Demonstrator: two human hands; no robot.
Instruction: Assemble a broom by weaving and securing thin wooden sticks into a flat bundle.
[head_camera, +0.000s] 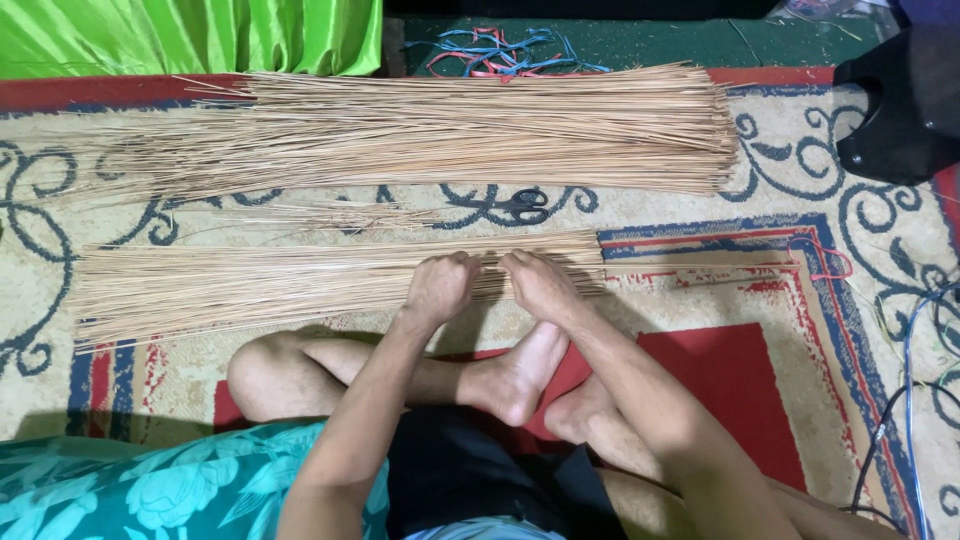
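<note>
I sit cross-legged on a patterned carpet (880, 260). In front of my feet lies a flat bundle of thin tan sticks (250, 280), running left to right. My left hand (440, 287) and my right hand (538, 284) rest side by side on the right part of this bundle, fingers curled down onto the sticks. A larger pile of the same sticks (480, 130) lies farther away, parallel to the near one. A few loose sticks (340, 215) lie between the two piles.
A green cloth (190, 35) lies at the far left. Blue and red strings (500, 52) sit beyond the far pile. A black object (900, 110) is at the far right. Cables (910, 400) run along the right edge. A red band (830, 262) lies on the carpet.
</note>
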